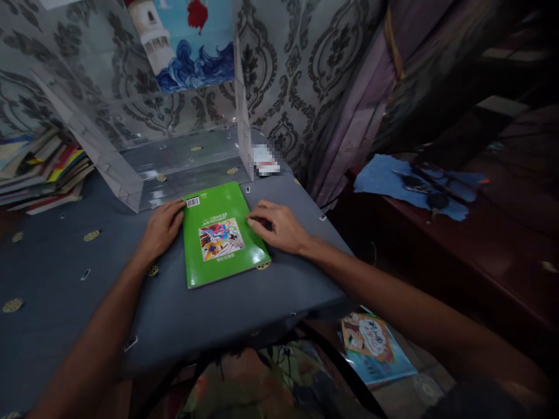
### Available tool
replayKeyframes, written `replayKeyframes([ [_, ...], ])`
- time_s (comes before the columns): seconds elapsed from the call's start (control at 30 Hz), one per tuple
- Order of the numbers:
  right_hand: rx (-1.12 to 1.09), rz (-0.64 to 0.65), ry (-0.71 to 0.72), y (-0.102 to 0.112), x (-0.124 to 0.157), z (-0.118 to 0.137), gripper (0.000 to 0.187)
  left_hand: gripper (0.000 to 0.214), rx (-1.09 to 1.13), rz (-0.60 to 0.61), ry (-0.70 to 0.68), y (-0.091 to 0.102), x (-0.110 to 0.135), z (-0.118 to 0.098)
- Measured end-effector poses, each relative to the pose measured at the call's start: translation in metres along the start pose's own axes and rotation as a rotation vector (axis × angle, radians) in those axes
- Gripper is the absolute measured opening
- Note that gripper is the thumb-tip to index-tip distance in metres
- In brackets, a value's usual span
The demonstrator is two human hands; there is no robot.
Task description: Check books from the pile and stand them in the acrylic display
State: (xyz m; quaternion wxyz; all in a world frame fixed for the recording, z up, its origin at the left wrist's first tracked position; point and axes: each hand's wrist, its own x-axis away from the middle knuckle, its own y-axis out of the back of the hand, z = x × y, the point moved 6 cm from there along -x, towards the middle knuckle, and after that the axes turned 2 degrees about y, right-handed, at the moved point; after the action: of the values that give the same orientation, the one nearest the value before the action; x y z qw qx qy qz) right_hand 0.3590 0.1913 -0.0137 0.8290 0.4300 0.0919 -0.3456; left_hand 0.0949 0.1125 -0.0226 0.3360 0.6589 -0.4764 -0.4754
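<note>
A green book [218, 233] lies flat on the cloth-covered table, its barcode at the far left corner and a colourful square picture near its middle. The printing on it appears upside down from my side. My left hand [163, 230] is at the book's far left edge, fingers bent and fingertips against it. On the opposite edge, my right hand [282, 227] has its fingers curled, with thumb and fingertips close together at the book's side. Between them, the hands hold the book by its two sides. Part of the right fingertips is hard to make out.
A clear acrylic stand [187, 169] rises just behind the book. Stacked books [43, 169] are at the left, and a blurred white item [266, 163] lies right of the stand. Another book [375, 349] is below the table's edge. Blue cloth [384, 180] lies on a dark red surface [471, 262].
</note>
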Motion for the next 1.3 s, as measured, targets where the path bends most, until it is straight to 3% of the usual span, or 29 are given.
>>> replayKeyframes([
  [0.17, -0.268, 0.089, 0.026, -0.01, 0.004, 0.015, 0.023, 0.046, -0.077, 0.06, 0.025, 0.005, 0.0, -0.014],
  [0.37, -0.675, 0.34, -0.009, -0.032, 0.01, 0.027, 0.024, 0.051, -0.162, 0.122, 0.024, -0.004, 0.013, -0.04],
  [0.57, -0.631, 0.332, 0.067, -0.033, 0.011, 0.032, 0.024, 0.056, -0.251, 0.182, -0.031, -0.014, 0.009, -0.087],
  [0.7, -0.575, 0.415, 0.19, -0.043, 0.016, 0.05, 0.021, 0.055, -0.353, 0.263, -0.024, -0.017, 0.002, -0.12],
  [0.87, -0.628, 0.489, 0.211, -0.048, 0.02, 0.063, 0.02, 0.038, -0.499, 0.284, 0.029, -0.019, -0.001, -0.134],
  [0.97, -0.689, 0.356, 0.048, -0.043, 0.01, 0.047, 0.02, 0.028, -0.54, 0.288, 0.053, -0.02, -0.002, -0.134],
  [1.17, -0.81, -0.23, -0.39, -0.025, -0.035, -0.028, 0.021, 0.027, -0.606, 0.346, 0.101, -0.017, -0.006, -0.144],
  [1.3, -0.799, -0.374, -0.481, -0.019, -0.05, -0.056, 0.022, 0.031, -0.589, 0.367, 0.126, -0.014, -0.009, -0.147],
])
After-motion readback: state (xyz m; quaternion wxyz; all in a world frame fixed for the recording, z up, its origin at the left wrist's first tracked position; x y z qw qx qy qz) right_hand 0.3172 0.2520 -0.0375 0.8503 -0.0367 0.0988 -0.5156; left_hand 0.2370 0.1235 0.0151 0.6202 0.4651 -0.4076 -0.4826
